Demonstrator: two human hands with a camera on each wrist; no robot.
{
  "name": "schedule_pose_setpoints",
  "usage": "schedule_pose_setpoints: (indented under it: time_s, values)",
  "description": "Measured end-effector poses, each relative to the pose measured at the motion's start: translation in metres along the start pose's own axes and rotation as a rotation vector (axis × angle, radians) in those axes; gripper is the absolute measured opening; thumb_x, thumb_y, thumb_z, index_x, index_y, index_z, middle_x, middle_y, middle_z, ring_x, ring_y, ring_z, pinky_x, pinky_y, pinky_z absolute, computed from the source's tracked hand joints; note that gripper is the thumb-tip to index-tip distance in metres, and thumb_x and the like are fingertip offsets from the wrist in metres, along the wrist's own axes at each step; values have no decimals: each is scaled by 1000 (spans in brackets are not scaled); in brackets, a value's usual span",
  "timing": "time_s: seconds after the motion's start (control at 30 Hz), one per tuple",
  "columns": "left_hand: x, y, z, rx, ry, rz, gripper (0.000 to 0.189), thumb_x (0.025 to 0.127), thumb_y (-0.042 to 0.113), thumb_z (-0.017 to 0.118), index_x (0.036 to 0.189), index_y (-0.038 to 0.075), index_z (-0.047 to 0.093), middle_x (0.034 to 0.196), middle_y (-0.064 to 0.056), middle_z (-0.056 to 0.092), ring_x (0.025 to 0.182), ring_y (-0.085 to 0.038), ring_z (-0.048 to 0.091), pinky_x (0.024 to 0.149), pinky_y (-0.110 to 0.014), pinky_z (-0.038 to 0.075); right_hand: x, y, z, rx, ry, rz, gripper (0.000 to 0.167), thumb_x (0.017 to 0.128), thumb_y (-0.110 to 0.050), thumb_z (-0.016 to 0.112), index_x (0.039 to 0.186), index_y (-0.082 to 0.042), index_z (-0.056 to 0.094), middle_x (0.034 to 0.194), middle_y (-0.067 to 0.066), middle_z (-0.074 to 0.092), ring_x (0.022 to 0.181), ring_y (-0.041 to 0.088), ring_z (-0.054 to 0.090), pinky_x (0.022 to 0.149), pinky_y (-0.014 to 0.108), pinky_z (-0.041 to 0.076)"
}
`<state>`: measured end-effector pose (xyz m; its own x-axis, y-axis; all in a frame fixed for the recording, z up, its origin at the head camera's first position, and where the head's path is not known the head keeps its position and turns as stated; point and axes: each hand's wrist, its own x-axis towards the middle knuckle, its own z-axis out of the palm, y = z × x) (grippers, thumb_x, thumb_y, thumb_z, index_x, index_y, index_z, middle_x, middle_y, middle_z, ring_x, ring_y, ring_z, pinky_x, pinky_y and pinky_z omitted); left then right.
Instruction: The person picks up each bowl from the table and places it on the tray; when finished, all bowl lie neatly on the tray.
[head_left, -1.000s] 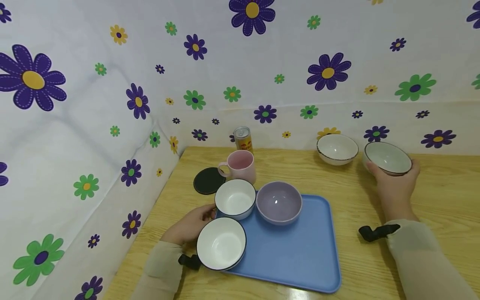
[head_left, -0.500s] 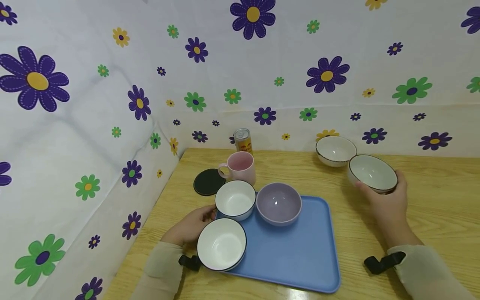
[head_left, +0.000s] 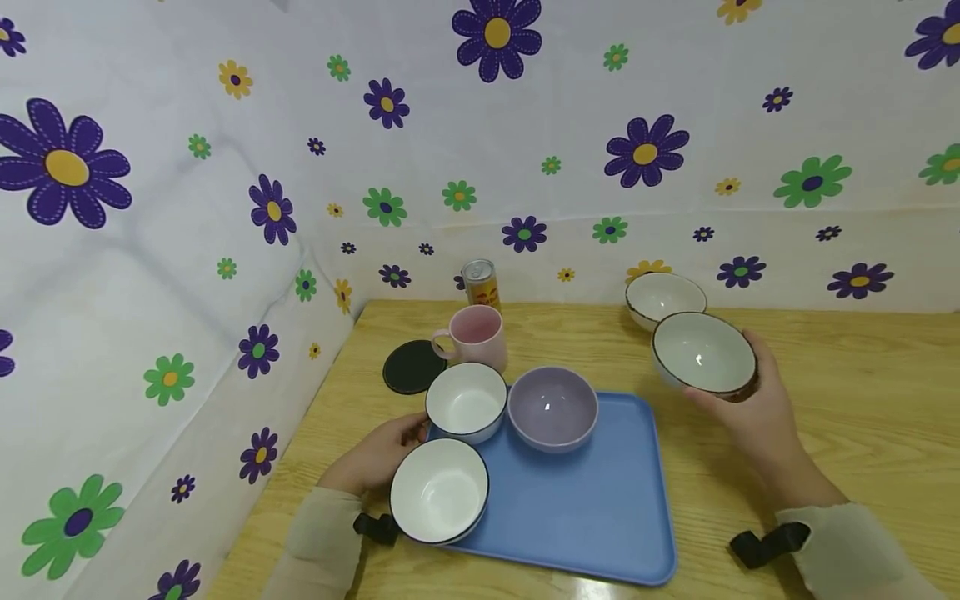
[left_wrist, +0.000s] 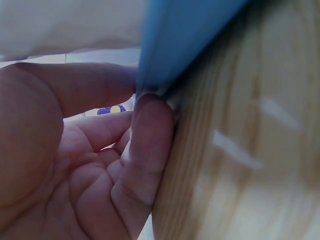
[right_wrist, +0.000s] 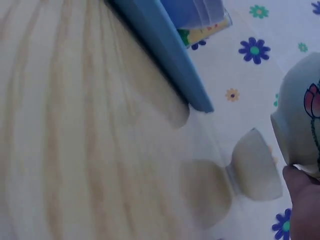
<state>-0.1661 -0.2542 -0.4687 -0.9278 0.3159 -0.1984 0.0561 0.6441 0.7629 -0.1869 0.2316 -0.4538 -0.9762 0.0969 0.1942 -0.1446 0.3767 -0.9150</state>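
Note:
My right hand grips a white bowl with a dark rim, held tilted above the table to the right of the blue tray. In the right wrist view a red flower is drawn on the outside of that bowl. My left hand is at the tray's left edge; the left wrist view has its thumb and fingers pinching the blue rim. A purple bowl and two dark-rimmed white bowls, one behind and one in front, stand along the tray's left and back.
Another white bowl stands at the back, partly hidden by the held one. Behind the tray are a pink mug, a can and a black round coaster. Flowered cloth hangs behind and to the left.
My right hand has carried the white bowl leftward and nearer, from beside the back bowl towards the tray. The left hand keeps its place at the tray's edge.

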Motion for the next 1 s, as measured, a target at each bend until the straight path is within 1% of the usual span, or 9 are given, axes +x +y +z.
schedule_pose_setpoints:
  time_s: [0.03,0.13,0.27,0.37,0.43,0.53,0.7,0.83,1.0]
  values:
    - [0,0,0,0,-1,3,44,99,14,58,142,4,53,100,-4,59,88,-19,52,82,-35,42,-1,-3,0,4,-26,-25,104,88,-13,79,163,-15,7,159,22,22,137,34,33,90,3,37]
    - [-1,0,-1,-9,-3,-6,44,99,14,58,142,5,53,101,-4,58,87,-19,52,81,-35,42,-5,-12,2,57,-123,-104,104,85,-2,79,162,-15,11,155,19,26,128,21,40,85,6,44]
    - [-1,0,-2,-9,1,-9,44,99,14,58,142,5,53,100,-4,57,86,-19,51,79,-34,41,-12,-25,7,281,-326,-182,105,77,11,80,161,-15,22,147,5,35,119,8,46,83,17,53]
    - [-1,-1,-1,-4,0,4,44,99,14,58,142,5,53,100,-4,57,86,-19,51,80,-34,41,-17,-32,11,447,-490,-222,100,78,4,82,159,-13,26,146,-2,40,121,11,50,86,25,55]
    - [0,-1,-1,-8,-2,8,44,99,14,58,142,5,53,99,-4,57,86,-19,51,80,-34,41,-21,-35,15,529,-597,-245,99,80,-5,85,159,-10,26,148,0,42,124,13,51,89,28,54]
    - [1,-2,0,-12,-3,10,44,99,13,58,142,4,52,100,-4,58,86,-19,51,80,-34,41,-27,-39,22,581,-730,-273,100,83,-19,85,159,-5,22,152,4,41,130,15,50,94,32,53]
    - [1,-1,0,-19,-9,10,45,98,13,58,142,2,52,100,-5,58,85,-19,51,79,-33,42,-37,-45,36,621,-903,-309,103,84,-19,84,158,4,16,152,17,39,133,24,49,98,39,51]
    - [0,0,0,-20,-10,12,45,98,13,58,141,1,52,100,-6,58,84,-19,52,78,-32,43,-48,-49,47,614,-988,-293,105,82,-16,85,158,3,15,149,22,42,131,29,51,97,41,52]
    - [0,0,-2,-21,-15,9,46,98,13,58,142,1,52,100,-5,58,84,-19,52,78,-32,43,-58,-48,59,572,-1045,-271,107,81,-12,86,158,2,13,148,24,42,131,29,51,100,39,50]
